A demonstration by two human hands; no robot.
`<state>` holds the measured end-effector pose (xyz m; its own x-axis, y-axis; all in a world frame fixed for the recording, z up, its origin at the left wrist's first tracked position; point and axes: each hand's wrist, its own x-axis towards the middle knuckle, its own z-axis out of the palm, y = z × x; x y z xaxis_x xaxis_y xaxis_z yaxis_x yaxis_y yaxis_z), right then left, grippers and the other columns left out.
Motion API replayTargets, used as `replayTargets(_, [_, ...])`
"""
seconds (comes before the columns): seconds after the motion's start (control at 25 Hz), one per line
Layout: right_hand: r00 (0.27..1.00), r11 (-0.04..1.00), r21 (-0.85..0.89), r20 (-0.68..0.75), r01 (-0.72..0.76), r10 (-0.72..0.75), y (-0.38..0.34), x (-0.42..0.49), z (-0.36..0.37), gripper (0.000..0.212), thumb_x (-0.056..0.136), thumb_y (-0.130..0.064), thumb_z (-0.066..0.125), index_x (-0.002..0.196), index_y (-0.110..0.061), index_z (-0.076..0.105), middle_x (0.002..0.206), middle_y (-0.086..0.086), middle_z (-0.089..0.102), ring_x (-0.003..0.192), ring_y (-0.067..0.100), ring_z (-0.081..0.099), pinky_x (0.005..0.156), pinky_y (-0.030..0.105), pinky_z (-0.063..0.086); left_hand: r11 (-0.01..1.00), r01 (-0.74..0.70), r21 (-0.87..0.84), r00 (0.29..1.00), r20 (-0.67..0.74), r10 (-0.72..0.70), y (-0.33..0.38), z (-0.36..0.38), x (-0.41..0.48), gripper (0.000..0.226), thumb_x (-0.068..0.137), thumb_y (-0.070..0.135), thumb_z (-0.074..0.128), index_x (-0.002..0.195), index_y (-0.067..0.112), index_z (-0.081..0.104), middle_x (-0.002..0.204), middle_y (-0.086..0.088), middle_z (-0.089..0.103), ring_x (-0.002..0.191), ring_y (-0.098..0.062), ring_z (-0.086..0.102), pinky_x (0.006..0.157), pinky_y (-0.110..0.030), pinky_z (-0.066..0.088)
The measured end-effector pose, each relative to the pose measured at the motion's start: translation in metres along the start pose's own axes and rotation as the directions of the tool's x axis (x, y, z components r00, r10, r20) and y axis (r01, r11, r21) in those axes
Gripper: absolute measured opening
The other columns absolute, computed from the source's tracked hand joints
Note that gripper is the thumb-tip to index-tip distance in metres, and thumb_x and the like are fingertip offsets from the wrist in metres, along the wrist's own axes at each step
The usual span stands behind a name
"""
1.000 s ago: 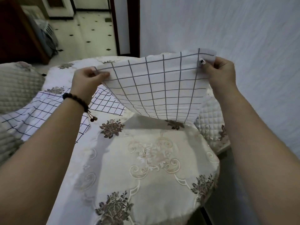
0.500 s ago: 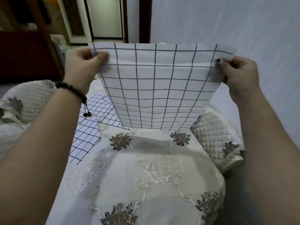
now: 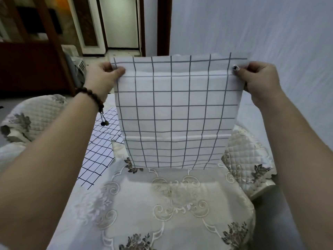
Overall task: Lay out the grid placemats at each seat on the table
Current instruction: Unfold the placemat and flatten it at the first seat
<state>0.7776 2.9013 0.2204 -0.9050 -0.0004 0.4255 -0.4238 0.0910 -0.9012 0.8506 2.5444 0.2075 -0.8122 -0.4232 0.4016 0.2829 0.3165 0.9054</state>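
Observation:
A white placemat with a grey grid (image 3: 176, 112) hangs upright in front of me, its lower edge just above the embroidered tablecloth (image 3: 169, 201). My left hand (image 3: 103, 78), with a bead bracelet at the wrist, pinches its top left corner. My right hand (image 3: 257, 80) pinches its top right corner. A second placemat with a finer dark grid (image 3: 98, 152) lies flat on the table to the left, partly hidden behind my left forearm and the held mat.
A quilted, flower-patterned chair cover (image 3: 246, 163) sits at the table's right side, another (image 3: 34, 116) at the far left. A pale wall (image 3: 252, 29) runs close on the right. A doorway (image 3: 122, 24) and dark wooden furniture (image 3: 32, 65) lie beyond.
Both hands have lifted the held placemat from a sagging, near-flat pose to hanging upright and taut. The view has tilted up toward the doorway.

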Motion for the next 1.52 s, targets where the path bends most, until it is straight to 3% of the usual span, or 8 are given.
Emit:
replayTargets(0.2, [0.987,0.984,-0.079,0.005,-0.162,0.163,0.062,0.015,0.009,0.007,0.083,-0.017,0.069,0.076,-0.014,0.07,0.085,0.004,0.068,0.084,0.021,0.063,0.082,0.046,0.053,0.984,0.178,-0.011,0.983,0.047,-0.177,-0.065,0.014,0.022,0.01,0.082,0.009,0.069,0.077,0.017,0.066,0.082,-0.002,0.066,0.076,-0.016,0.063,0.083,-0.033,0.054])
replayTargets(0.48, [0.946,0.935,-0.145,-0.057,-0.323,0.318,0.148,0.05,0.026,0.034,0.079,-0.021,0.071,0.095,0.009,0.065,0.089,0.011,0.06,0.082,0.022,0.057,0.076,0.048,0.053,0.964,0.249,0.097,0.964,0.072,-0.256,-0.138,0.046,0.06,0.012,0.076,0.019,0.074,0.081,0.009,0.068,0.082,-0.004,0.067,0.074,-0.016,0.061,0.084,-0.037,0.055])
replayTargets(0.68, [0.918,0.896,-0.206,-0.052,-0.394,0.392,0.214,0.069,0.036,0.028,0.086,-0.017,0.065,0.099,0.008,0.065,0.092,0.013,0.061,0.083,0.021,0.057,0.086,0.05,0.053,0.939,0.291,0.182,0.947,0.086,-0.311,-0.194,0.069,0.078,0.007,0.078,0.018,0.073,0.075,0.015,0.067,0.081,-0.003,0.067,0.077,-0.018,0.059,0.087,-0.04,0.055])
replayTargets(0.88, [0.908,0.878,-0.249,-0.017,-0.408,0.418,0.28,0.087,0.041,0.05,0.078,-0.027,0.067,0.101,0.016,0.054,0.114,0.041,0.054,0.081,0.023,0.055,0.081,0.047,0.051,0.926,0.325,0.19,0.935,0.082,-0.345,-0.243,0.082,0.091,0.013,0.077,0.017,0.073,0.082,0.007,0.069,0.085,-0.009,0.068,0.078,-0.02,0.061,0.088,-0.046,0.055])
replayTargets(1.12, [0.915,0.867,-0.325,0.011,-0.378,0.403,0.324,0.106,0.057,0.061,0.07,-0.042,0.065,0.095,0.013,0.056,0.11,0.04,0.054,0.101,0.054,0.054,0.084,0.068,0.044,0.919,0.345,0.19,0.932,0.042,-0.359,-0.276,0.09,0.107,0.021,0.073,0.023,0.072,0.081,0.004,0.068,0.08,-0.006,0.066,0.075,-0.018,0.061,0.087,-0.041,0.056])
replayTargets(1.28, [0.907,0.848,-0.351,-0.006,-0.396,0.421,0.322,0.106,0.067,0.03,0.084,-0.027,0.063,0.096,0.0,0.069,0.1,0.028,0.067,0.094,0.041,0.065,0.087,0.05,0.053,0.922,0.31,0.234,0.945,0.027,-0.325,-0.287,0.093,0.114,0.015,0.079,0.021,0.071,0.078,0.008,0.065,0.072,0.001,0.059,0.065,-0.011,0.054,0.074,-0.028,0.054])
replayTargets(1.4, [0.912,0.824,-0.443,0.03,-0.355,0.409,0.321,0.094,0.068,0.016,0.089,-0.024,0.061,0.092,-0.01,0.069,0.063,0.009,0.055,0.055,0.015,0.051,0.057,0.022,0.042,0.904,0.311,0.292,0.941,0.042,-0.337,-0.293,0.092,0.104,0.019,0.08,0.024,0.071,0.077,0.006,0.065,0.063,0.002,0.052,0.057,-0.009,0.044,0.06,-0.017,0.041])
replayTargets(1.52, [0.846,0.806,-0.353,0.068,-0.475,0.529,0.326,0.069,0.065,0.021,0.092,-0.018,0.057,0.074,-0.007,0.06,0.05,0.005,0.052,0.035,0.006,0.044,0.04,0.019,0.041,0.888,0.353,0.294,0.917,0.077,-0.391,-0.299,0.086,0.078,0.016,0.081,0.023,0.071,0.071,0.011,0.067,0.055,0.004,0.047,0.047,-0.008,0.035,0.051,-0.017,0.034])
